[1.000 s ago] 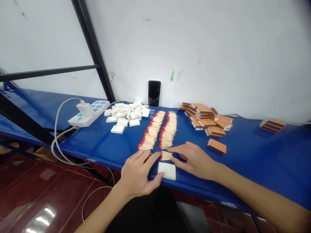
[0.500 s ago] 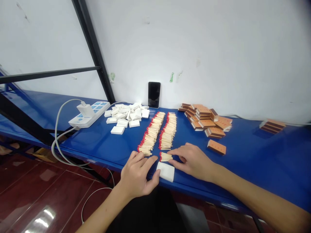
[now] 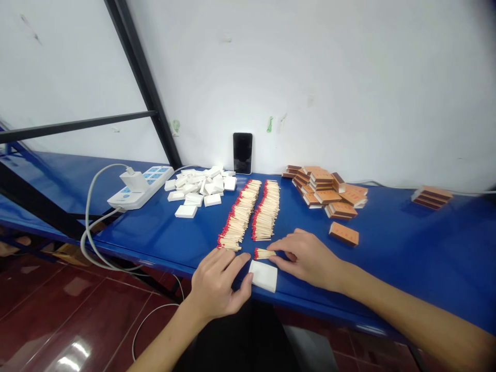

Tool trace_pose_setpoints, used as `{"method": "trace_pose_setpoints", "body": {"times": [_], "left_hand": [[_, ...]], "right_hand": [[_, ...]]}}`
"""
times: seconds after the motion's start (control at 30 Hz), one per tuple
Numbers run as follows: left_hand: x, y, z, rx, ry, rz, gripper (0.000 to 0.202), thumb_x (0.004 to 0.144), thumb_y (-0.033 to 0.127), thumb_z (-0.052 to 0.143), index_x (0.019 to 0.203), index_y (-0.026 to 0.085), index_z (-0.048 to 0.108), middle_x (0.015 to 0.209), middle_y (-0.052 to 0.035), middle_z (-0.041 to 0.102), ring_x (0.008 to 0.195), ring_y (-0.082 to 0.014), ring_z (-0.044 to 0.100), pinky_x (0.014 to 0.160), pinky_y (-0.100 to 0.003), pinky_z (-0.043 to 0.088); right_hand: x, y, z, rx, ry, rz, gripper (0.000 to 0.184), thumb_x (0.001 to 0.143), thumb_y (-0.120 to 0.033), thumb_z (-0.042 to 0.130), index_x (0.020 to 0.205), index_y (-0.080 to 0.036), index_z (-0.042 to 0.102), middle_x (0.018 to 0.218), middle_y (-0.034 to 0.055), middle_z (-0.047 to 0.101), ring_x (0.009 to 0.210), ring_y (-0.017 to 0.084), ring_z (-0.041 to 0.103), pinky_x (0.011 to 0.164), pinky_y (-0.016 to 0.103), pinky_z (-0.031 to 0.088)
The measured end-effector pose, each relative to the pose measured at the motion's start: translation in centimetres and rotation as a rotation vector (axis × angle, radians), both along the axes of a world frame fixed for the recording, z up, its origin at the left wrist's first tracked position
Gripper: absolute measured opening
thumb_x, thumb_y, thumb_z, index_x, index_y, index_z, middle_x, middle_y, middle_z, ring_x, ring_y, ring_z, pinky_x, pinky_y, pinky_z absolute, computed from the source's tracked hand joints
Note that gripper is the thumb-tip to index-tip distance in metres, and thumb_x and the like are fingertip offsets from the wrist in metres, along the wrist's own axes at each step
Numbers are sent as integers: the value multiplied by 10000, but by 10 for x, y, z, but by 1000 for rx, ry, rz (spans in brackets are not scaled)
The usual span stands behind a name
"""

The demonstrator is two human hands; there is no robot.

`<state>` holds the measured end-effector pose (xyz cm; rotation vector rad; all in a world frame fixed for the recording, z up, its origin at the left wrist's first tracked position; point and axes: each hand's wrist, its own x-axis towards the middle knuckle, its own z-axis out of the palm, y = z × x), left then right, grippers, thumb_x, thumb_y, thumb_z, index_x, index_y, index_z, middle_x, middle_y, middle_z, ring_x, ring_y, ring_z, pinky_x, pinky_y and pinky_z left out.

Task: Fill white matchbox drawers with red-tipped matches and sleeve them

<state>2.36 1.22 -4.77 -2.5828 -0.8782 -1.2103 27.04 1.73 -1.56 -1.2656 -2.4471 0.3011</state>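
A small bundle of red-tipped matches [image 3: 263, 253] lies on the blue table near its front edge. The thumb and forefinger of my right hand [image 3: 306, 258] close on the bundle's bare ends from the right. Just in front of the bundle rests a white matchbox tray [image 3: 263, 275]. My left hand [image 3: 219, 284] is beside that tray, thumb at its left edge and forefinger stretched toward the match heads, with nothing held. Behind the bundle run two long rows of matches, a left row [image 3: 241, 214] and a right row [image 3: 266, 212], heads facing left.
White trays [image 3: 201, 185] are heaped at the back left. Orange matchbox sleeves [image 3: 327, 191] lie piled to the right, with one single sleeve [image 3: 344, 234] nearer and a short stack [image 3: 432, 197] farther right. A phone [image 3: 243, 153] leans on the wall. A power strip [image 3: 141, 188] with cables stands left.
My right thumb and forefinger have drawn closer together, and the small match bundle between them is narrower. My left hand is almost where it was. The whole view has shifted slightly.
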Motion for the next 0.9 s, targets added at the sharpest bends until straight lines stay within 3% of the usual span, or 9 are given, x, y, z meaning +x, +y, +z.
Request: {"method": "trace_pose_setpoints", "body": {"times": [0.1,0.2,0.33,0.43,0.53,0.6,0.9], "left_hand": [[-3,0,3,-34,-81,-52,218,889,208,546,1069,162,659,849,-91,701,715,-222,617,667,-350,499],[-11,0,5,-168,-225,-129,229,928,219,496,1087,175,656,890,-89,678,752,-211,609,662,-334,495],[-26,3,13,-310,-304,-197,256,961,182,416,1081,181,641,759,-37,575,680,-186,542,605,-310,441],[-36,7,25,-317,-109,-139,269,898,119,438,1105,186,597,915,-68,613,814,-217,556,720,-355,473],[-43,10,35,-376,159,-61,500,802,80,455,1283,197,528,1223,-106,588,1124,-291,514,953,-464,463],[-46,12,37,-393,244,-39,590,773,76,452,1346,211,490,1346,-107,530,1246,-315,450,1027,-507,435],[-47,16,28,-446,204,48,518,922,98,436,1412,263,448,1491,-132,411,1360,-317,418,1080,-532,432]], "right_hand": [[0,0,1,4,3,1,214,995,-342,548,1019,-263,746,801,-12,745,666,145,622,736,310,351],[0,-1,1,-2,9,10,209,989,-336,556,1033,-263,746,795,-8,748,665,147,627,729,307,359],[2,-1,1,-27,13,9,217,997,-328,540,1036,-259,741,856,1,765,705,154,653,738,309,377],[3,-2,1,-23,11,13,209,1000,-315,538,1055,-263,732,935,3,776,801,172,681,780,321,384],[4,-2,0,-17,-6,18,186,993,-298,558,1048,-261,732,945,1,778,843,180,690,792,331,380],[4,-2,0,-11,-17,17,178,992,-299,566,1047,-261,732,951,-1,779,843,180,690,794,334,378],[4,-1,2,-6,-36,30,204,1005,-316,547,1066,-255,733,944,15,776,834,185,688,782,323,414]]}}
